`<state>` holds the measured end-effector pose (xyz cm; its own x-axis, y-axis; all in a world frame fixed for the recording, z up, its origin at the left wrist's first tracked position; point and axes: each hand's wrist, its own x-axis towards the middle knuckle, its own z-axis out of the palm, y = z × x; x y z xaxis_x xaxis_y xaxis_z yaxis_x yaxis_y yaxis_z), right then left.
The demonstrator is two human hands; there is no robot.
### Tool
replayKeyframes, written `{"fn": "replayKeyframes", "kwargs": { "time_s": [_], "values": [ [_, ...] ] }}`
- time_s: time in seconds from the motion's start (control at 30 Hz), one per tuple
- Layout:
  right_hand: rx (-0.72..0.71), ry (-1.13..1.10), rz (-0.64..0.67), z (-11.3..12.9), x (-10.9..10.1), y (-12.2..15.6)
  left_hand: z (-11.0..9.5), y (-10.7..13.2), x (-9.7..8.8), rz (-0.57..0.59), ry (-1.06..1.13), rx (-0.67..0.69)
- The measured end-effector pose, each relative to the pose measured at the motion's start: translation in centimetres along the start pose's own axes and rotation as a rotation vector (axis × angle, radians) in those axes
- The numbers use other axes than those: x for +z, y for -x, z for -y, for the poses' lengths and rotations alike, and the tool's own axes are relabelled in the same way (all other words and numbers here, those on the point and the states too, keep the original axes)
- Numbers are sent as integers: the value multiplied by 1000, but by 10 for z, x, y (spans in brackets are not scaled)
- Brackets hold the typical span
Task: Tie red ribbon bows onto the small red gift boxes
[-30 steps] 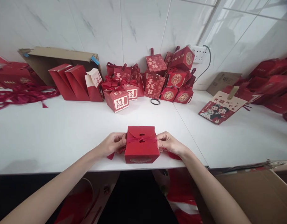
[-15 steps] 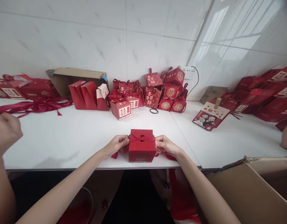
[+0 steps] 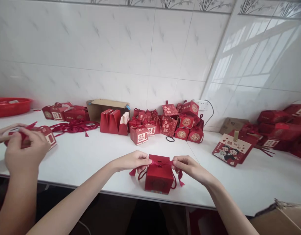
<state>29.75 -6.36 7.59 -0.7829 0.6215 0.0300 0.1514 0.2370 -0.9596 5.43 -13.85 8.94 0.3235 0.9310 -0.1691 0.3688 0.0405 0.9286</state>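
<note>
A red gift box (image 3: pixel 159 179) stands upright on the white table near its front edge, with dark red cord loops hanging at both sides. Across its top runs a red ribbon (image 3: pixel 162 163), crossed or knotted over the small slots in the lid. My left hand (image 3: pixel 134 160) pinches the ribbon at the box's left, a loose tail hanging below the fingers. At the right, my right hand (image 3: pixel 188 165) pinches the other side of the ribbon, its tail dangling too. Both hands are at lid height.
Finished-looking red boxes (image 3: pixel 168 125) are stacked along the wall. Folded red bags (image 3: pixel 110 121) stand before a cardboard box (image 3: pixel 96 105). Loose ribbons (image 3: pixel 78 126) lie at left, near a co-worker's hands (image 3: pixel 27 150) holding a red box. A carton (image 3: pixel 282 218) juts in at lower right.
My view has tilted up and turned left. Both hands have risen from the box's sides to lid height, lifting the ribbon ends. A co-worker's hands with a box now show at left.
</note>
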Motion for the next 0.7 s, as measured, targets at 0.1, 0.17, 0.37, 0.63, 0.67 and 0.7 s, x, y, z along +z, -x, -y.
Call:
{"fn": "replayKeyframes", "kwargs": {
  "time_s": [0.1, 0.17, 0.37, 0.63, 0.67, 0.7],
  "values": [
    [-84, 3, -45, 14, 12, -6, -15, -2, 3, -55, -85, -17],
    [-106, 3, -94, 16, 20, -13, -21, -4, 5, -104, -161, 1],
    [-176, 58, -257, 5, 43, -28, -27, -3, 10, -264, -391, 127],
    [-290, 167, -274, 2, 49, -27, -38, 10, 3, -151, -612, 146],
    [-303, 174, -275, 1, 48, -27, -40, 11, 3, -155, -641, 164],
    [-313, 183, -282, 0, 48, -27, -41, 11, 4, -165, -667, 183]
  ]
}}
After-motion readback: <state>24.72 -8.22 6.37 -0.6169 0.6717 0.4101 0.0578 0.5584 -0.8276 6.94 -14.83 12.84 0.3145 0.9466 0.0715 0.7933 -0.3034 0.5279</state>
